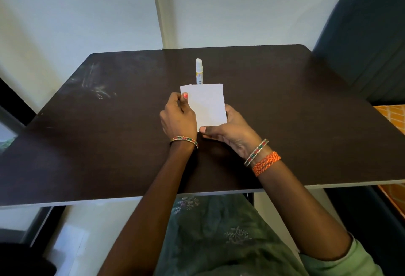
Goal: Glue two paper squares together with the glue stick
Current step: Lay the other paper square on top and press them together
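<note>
A white paper square (207,104) is held just above the dark table (87,133), tilted toward me. My left hand (178,117) pinches its left edge with the thumb on top. My right hand (230,132) grips its lower right corner from below, thumb across the bottom edge. Whether a second square lies behind the first I cannot tell. Just beyond the paper's top edge stands a white glue stick (199,70), upright and capped, with a yellow label; its base is hidden by the paper.
A dark padded chair (363,34) stands at the table's right rear corner. Orange patterned fabric (392,117) shows past the right edge. A white wall closes off the back. Pale scuff marks (96,87) streak the table's left part.
</note>
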